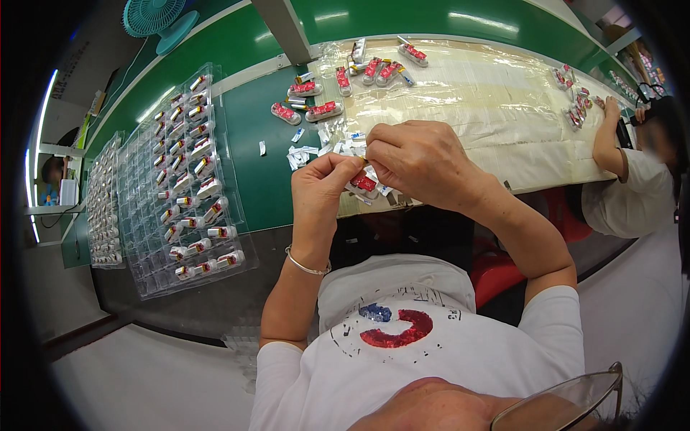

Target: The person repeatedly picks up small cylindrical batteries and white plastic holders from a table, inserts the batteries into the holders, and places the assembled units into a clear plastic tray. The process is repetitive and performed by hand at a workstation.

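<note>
My left hand (pixel 321 181) and my right hand (pixel 424 159) meet above the table's near edge, both closed in a pinch. Between their fingertips is a tiny yellowish piece, too small to name. Just below the fingers lies a clear-and-red oblong part (pixel 365 184), partly covered by the hands. Small white paper slips (pixel 302 156) with blue marks are scattered beside my left hand and behind both hands. Farther back, several oblong clear parts with red inside (pixel 324 110) rest on the table, with small silver cylinders among them.
At left, a clear plastic tray (pixel 134 208) holds rows of silver-and-red cylinders; another tray (pixel 106 208) stands beyond it. Brownish sheeting under clear film (pixel 460 93) covers the green table (pixel 266 187). A co-worker (pixel 632 172) sits at right near more red parts (pixel 577 108). A turquoise fan (pixel 154 18) stands behind.
</note>
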{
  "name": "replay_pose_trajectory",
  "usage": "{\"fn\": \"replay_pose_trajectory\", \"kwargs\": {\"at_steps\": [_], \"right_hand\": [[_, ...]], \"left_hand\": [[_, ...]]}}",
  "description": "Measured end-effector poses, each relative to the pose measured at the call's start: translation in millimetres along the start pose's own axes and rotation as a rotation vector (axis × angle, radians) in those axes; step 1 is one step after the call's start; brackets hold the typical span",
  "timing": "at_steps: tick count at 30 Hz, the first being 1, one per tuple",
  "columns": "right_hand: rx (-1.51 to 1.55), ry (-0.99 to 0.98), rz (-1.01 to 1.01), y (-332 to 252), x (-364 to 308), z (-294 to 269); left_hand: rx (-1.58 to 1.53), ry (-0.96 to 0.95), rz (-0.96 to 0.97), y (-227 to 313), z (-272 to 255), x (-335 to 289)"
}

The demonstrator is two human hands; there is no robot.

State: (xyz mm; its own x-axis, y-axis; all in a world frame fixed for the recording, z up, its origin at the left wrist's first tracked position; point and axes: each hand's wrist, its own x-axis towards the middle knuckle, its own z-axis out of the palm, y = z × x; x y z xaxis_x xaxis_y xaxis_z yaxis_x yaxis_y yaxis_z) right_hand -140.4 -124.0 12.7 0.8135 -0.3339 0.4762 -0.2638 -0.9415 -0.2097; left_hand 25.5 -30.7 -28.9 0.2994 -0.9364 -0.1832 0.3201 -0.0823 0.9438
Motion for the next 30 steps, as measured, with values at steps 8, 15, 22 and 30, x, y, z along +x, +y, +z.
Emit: {"fn": "replay_pose_trajectory", "kwargs": {"at_steps": [8,15,22,30], "right_hand": [[0.422,0.187,0.191,7.2,0.6,-1.8],[0.029,0.134,-0.081,-1.8,3.1,-0.9],[0.097,0.185,-0.037,-2.4,2.5,6.4],[0.023,0.19,-0.042,-6.4,5.3,8.8]], "left_hand": [[-0.015,-0.007,-0.005,6.9,-4.5,-1.4],[0.006,0.003,0.049,7.0,-1.5,-3.3],[0.067,0.006,0.089,8.8,-3.7,-6.1],[0.075,0.001,0.127,6.7,-1.3,-6.7]]}}
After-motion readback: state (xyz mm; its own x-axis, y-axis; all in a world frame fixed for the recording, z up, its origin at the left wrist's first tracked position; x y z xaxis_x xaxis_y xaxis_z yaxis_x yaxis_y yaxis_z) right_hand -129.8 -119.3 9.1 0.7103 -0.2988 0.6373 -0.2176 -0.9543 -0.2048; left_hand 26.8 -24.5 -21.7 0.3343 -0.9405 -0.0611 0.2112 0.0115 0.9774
